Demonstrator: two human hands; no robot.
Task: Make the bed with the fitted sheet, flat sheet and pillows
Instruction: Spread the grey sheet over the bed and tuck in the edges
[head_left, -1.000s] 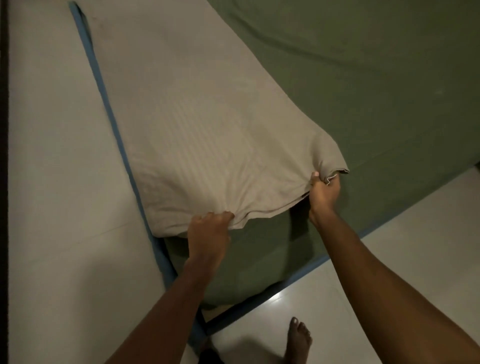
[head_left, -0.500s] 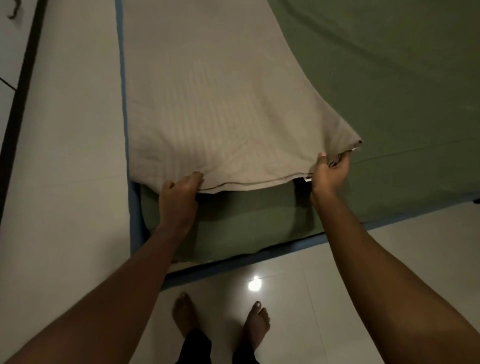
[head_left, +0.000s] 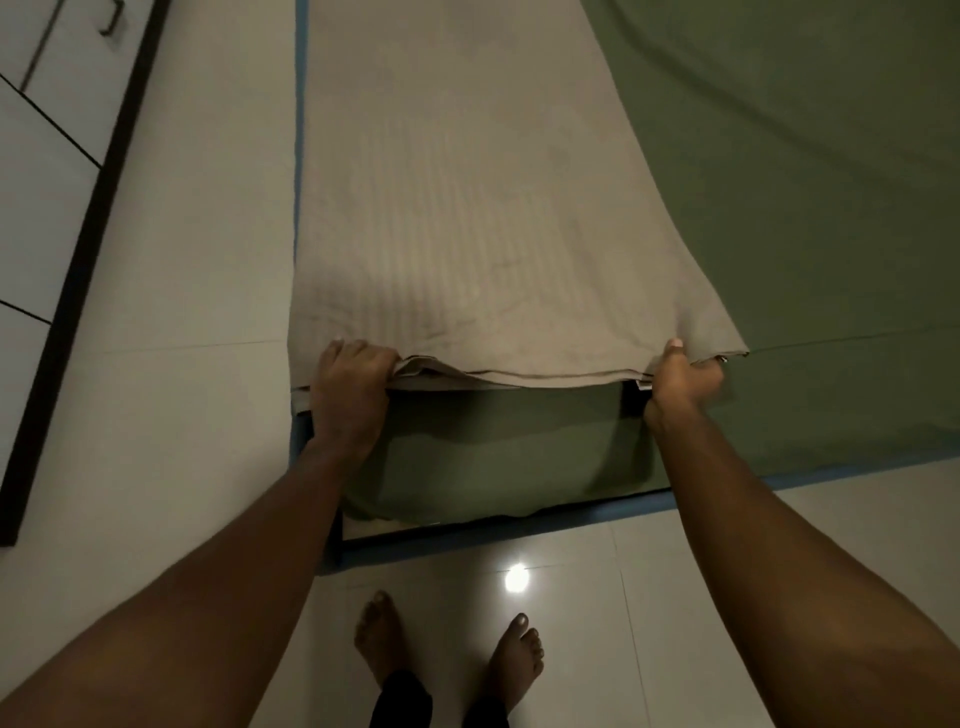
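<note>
Bedding fills most of the head view, seen from the foot corner of the bed (head_left: 571, 512). A green fitted sheet (head_left: 805, 182) covers the mattress and hangs down its near side, with a blue border showing along the bottom edge and up the left side. On top of it lies a beige flat sheet (head_left: 467, 234), faintly striped and folded into a long strip that runs along the left side of the bed and away from the camera.

Both hands grasp the near edge of this beige strip. The left hand (head_left: 350, 387) has its fingers curled over the layered edge close to the left corner, knuckles up. The right hand (head_left: 680, 382) pinches the edge just inside the right corner, thumb on top and fingers underneath; a small white tag (head_left: 643, 384) shows beside it. Between the hands the edge is raised off the green sheet and casts a dark shadow below.

Both forearms reach in from the bottom of the view. Two bare feet (head_left: 379, 639) stand on the glossy pale tiled floor (head_left: 779, 545), where a bright spot of light (head_left: 516, 578) is reflected between the feet and the bed. At the upper left stands a white cabinet (head_left: 41, 130) with a dark handle and a dark strip along its base.
</note>
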